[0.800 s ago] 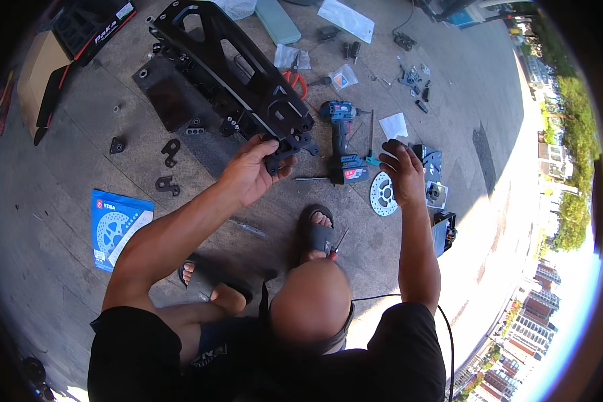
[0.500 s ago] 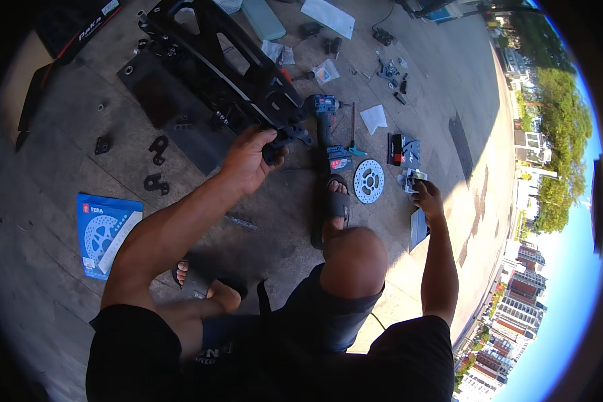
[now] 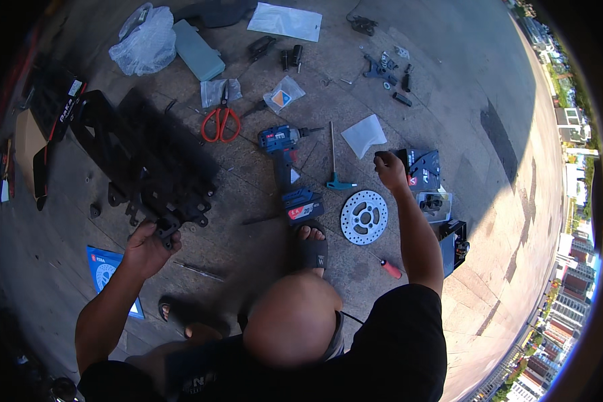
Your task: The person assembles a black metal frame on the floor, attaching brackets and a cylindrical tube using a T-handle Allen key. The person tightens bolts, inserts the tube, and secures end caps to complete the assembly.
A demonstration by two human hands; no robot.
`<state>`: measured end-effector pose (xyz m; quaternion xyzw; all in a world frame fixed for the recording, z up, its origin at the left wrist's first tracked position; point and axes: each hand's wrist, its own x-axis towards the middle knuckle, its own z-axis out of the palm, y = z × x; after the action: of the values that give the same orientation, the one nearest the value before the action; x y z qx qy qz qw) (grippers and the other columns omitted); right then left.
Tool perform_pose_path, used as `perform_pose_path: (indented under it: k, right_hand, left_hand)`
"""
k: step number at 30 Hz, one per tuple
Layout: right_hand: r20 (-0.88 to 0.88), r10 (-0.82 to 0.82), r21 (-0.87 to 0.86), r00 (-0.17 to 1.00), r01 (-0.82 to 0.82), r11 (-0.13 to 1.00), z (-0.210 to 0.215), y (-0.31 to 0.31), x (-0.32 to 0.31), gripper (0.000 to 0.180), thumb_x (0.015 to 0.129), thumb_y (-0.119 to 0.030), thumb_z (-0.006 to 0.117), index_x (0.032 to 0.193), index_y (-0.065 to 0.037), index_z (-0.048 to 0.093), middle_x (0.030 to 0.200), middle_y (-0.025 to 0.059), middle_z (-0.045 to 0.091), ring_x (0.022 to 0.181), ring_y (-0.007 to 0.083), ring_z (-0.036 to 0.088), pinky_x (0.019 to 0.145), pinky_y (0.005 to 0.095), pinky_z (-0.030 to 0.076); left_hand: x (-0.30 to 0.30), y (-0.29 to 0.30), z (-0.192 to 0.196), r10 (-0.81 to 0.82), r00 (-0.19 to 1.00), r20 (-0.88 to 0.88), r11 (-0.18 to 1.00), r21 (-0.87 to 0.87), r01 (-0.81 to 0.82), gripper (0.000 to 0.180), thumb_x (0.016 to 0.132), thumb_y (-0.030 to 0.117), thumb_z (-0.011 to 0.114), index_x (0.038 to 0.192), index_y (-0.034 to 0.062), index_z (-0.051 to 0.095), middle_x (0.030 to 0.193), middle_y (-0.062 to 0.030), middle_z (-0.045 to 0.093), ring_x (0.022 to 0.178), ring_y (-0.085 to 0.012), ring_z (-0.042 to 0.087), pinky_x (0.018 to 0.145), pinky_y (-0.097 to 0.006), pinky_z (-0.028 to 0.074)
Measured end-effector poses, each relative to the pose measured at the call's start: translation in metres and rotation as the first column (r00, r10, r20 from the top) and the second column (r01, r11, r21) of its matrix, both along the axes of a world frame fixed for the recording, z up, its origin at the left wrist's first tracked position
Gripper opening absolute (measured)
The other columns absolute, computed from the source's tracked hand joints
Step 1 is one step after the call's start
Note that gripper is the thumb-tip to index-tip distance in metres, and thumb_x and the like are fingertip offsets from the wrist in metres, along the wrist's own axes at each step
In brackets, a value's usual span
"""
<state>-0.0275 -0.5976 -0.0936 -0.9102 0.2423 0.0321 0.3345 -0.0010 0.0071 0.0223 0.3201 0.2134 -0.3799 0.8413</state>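
Observation:
My left hand [image 3: 147, 246] grips the near corner of a large black metal frame [image 3: 147, 167] that lies on the concrete at the left. My right hand [image 3: 390, 169] is stretched out to the right, beside a black packet [image 3: 423, 167]. Its fingers pinch what looks like a small black piece [image 3: 381, 157]. A silver brake disc [image 3: 364, 216] lies flat just below that hand. My sandalled foot [image 3: 310, 249] rests between the two arms.
A blue cordless drill [image 3: 283, 142], its battery [image 3: 302, 205] and a T-handle key [image 3: 333, 161] lie in the middle. Red scissors [image 3: 221, 122], plastic bags, a teal case [image 3: 198, 59] and small parts are scattered beyond. A red-handled screwdriver [image 3: 390, 269] and a blue box [image 3: 107, 268] lie near me.
My right hand went from beside the drill out to the right, then up to the black packet. The frame now sits further left, with my left hand still on its corner.

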Motion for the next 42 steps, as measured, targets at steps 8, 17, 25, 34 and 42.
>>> perform_pose_path:
  k: [8,17,25,34,42]
  right_hand:
    - [0.142,-0.006,-0.102,0.99,0.02,0.995,-0.054,-0.076,0.132,0.03,0.084,-0.022,0.059,0.108,-0.006,0.067,0.099,0.02,0.069,0.096,0.0342,0.067,0.085,0.0401,0.052]
    - [0.157,0.132,-0.281,0.979,-0.083,0.956,-0.09,-0.03,0.246,0.028,0.083,-0.024,0.063,0.105,-0.007,0.066,0.107,0.0218,0.063,0.097,0.0397,0.062,0.083,0.0469,0.05]
    - [0.38,0.248,-0.022,0.891,-0.259,0.966,-0.031,0.035,0.226,0.016,0.084,-0.012,0.066,0.097,-0.004,0.065,0.084,0.0166,0.068,0.079,0.0338,0.067,0.071,0.0398,0.052]
    - [0.577,0.626,0.187,0.524,-0.831,0.524,0.155,0.23,0.152,0.023,0.078,0.001,0.072,0.1,-0.001,0.066,0.092,0.0102,0.067,0.077,0.0177,0.067,0.068,0.0281,0.051]
    - [0.633,0.735,0.022,0.244,-0.954,0.298,0.188,0.33,0.113,0.025,0.072,0.003,0.076,0.095,0.0,0.066,0.091,0.0131,0.07,0.08,0.0243,0.069,0.069,0.0305,0.055]
  left_hand:
    - [0.0,-0.002,0.013,0.013,0.993,-0.113,0.995,0.098,-0.002,0.052,0.077,0.023,0.068,0.125,0.0098,0.054,0.116,-0.0108,0.062,0.098,-0.029,0.061,0.081,-0.043,0.046]
    - [0.001,-0.014,0.025,0.068,0.984,-0.162,0.979,0.202,-0.034,0.064,0.068,0.026,0.074,0.126,0.0108,0.053,0.114,-0.0088,0.062,0.101,-0.0296,0.061,0.083,-0.043,0.047]
    - [0.002,-0.016,0.014,0.097,0.992,-0.075,0.986,0.14,-0.086,0.068,0.063,0.02,0.077,0.126,0.0112,0.053,0.115,-0.005,0.065,0.101,-0.0256,0.064,0.073,-0.035,0.049]
    - [-0.009,-0.013,0.002,0.117,0.991,-0.066,0.989,-0.087,-0.122,0.047,0.079,0.019,0.061,0.123,0.0019,0.053,0.109,-0.0153,0.06,0.088,-0.0246,0.054,0.072,-0.036,0.044]
    - [-0.008,-0.017,0.002,0.157,0.987,0.03,0.985,-0.084,-0.154,0.038,0.089,0.013,0.055,0.124,0.002,0.046,0.103,-0.0155,0.061,0.083,-0.0214,0.06,0.065,-0.031,0.047]
